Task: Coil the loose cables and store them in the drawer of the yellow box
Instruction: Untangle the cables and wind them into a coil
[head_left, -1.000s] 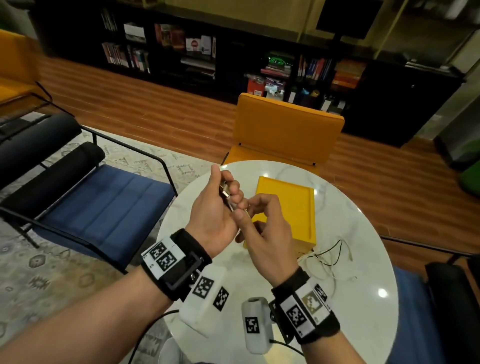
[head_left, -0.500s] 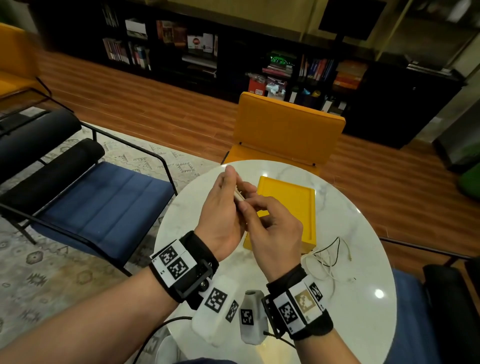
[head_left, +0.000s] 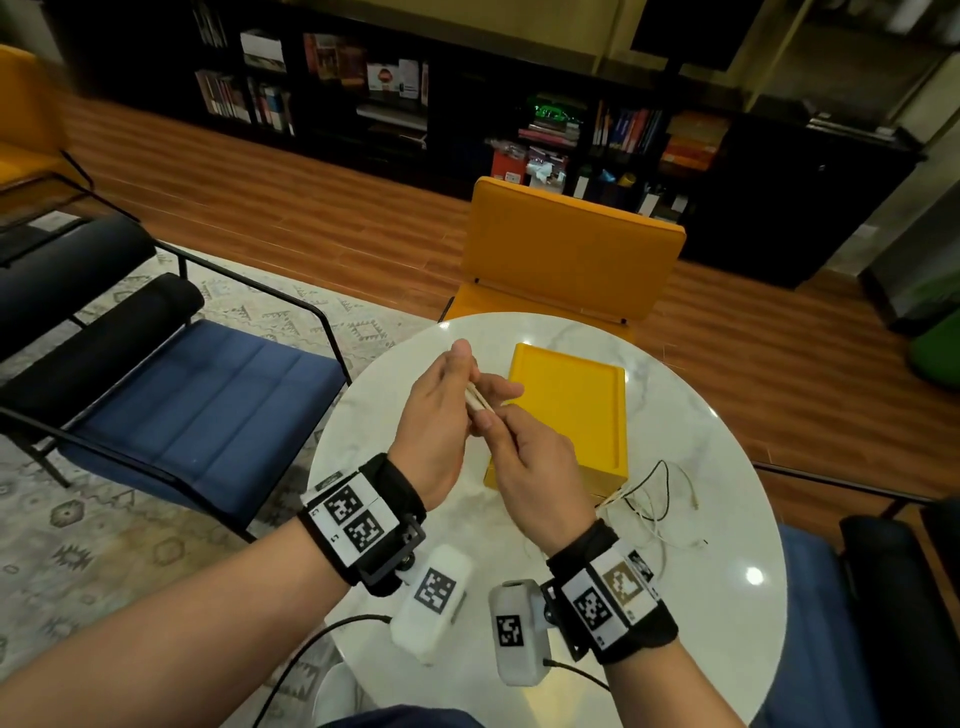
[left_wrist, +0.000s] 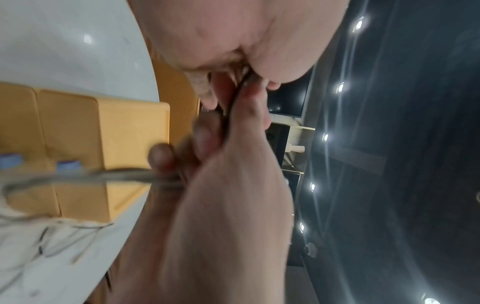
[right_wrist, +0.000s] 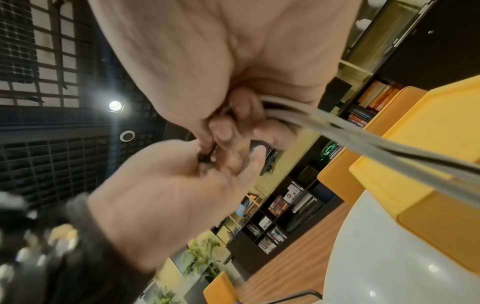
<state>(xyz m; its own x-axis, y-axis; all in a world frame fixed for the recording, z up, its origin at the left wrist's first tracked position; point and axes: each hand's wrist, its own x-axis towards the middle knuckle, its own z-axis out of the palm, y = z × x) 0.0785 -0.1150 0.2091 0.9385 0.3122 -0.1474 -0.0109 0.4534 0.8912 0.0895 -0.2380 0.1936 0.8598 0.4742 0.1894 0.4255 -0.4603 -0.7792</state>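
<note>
Both hands meet above the white round table (head_left: 701, 426), just left of the yellow box (head_left: 571, 410). My left hand (head_left: 467, 384) holds a few cream cable loops (head_left: 478, 401) between thumb and fingers. My right hand (head_left: 493, 421) pinches the same cable at its lower end. In the right wrist view the cable (right_wrist: 363, 142) runs taut from the right hand's fingers (right_wrist: 246, 107) toward the box (right_wrist: 428, 154). In the left wrist view it trails (left_wrist: 78, 174) down to the table. More loose cables (head_left: 654, 499), black and cream, lie tangled at the box's near right corner.
A yellow chair (head_left: 571, 249) stands behind the table, and a blue armchair (head_left: 197, 405) to the left. Another blue seat (head_left: 831, 623) is at the right. Bookshelves (head_left: 395, 93) line the far wall. The box front shows blue pulls (left_wrist: 67, 164).
Both hands shifted slightly up and toward the box. The metal plug seen in the left fingers a second ago is now covered, and cream loops show instead.
</note>
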